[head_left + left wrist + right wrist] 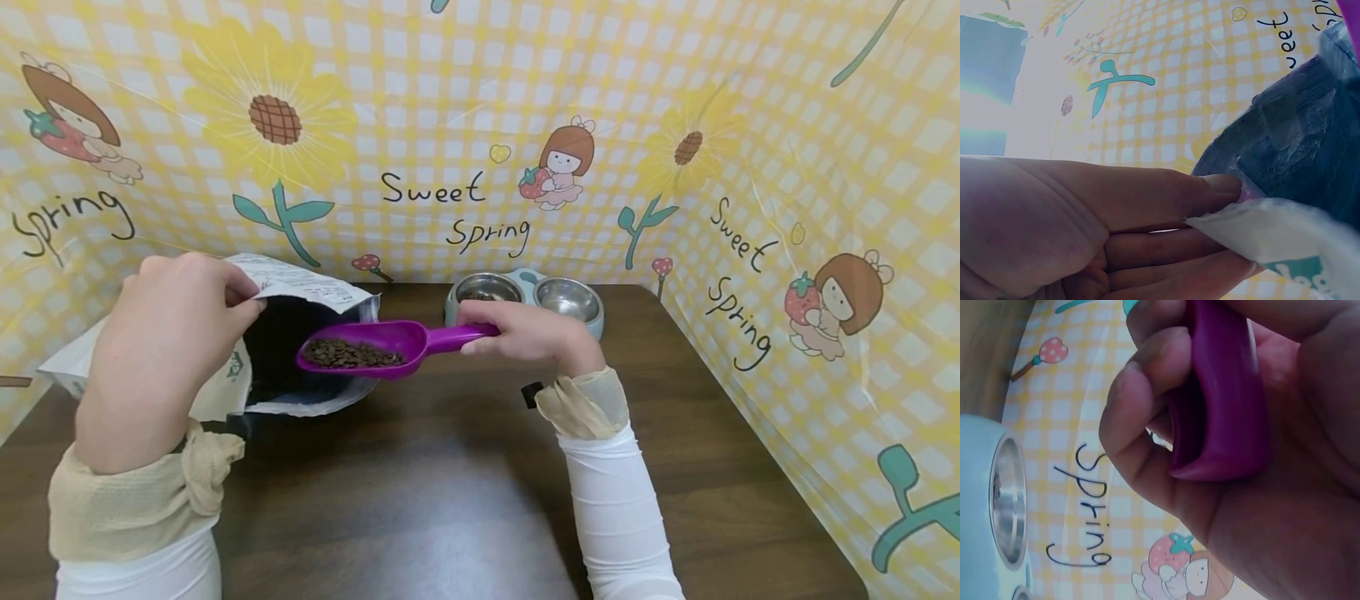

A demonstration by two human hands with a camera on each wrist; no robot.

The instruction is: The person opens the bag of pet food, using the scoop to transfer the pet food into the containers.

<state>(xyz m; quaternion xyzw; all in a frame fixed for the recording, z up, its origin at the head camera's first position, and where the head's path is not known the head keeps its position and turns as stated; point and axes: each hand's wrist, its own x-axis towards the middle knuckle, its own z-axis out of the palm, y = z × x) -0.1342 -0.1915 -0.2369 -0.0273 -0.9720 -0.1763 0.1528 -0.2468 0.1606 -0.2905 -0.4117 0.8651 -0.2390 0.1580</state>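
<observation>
A purple scoop [408, 340] carries a heap of brown kibble [348, 353] in front of the mouth of a white bag. My right hand [525, 335] grips its handle; in the right wrist view the fingers curl round the purple handle [1235, 406]. The bag [307, 283] lies on its side with its dark opening towards the right. My left hand [161, 342] pinches the bag's edge between thumb and fingers, and the left wrist view shows the white rim [1285, 231] held there. The inside of the bag looks dark, so its contents cannot be made out.
A double pet bowl stand [525, 279] stands at the back of the brown table [450, 500]. Its left steel bowl holds some kibble; the right bowl [566, 298] shows bare metal. A yellow checked cloth [420, 100] walls the back and sides.
</observation>
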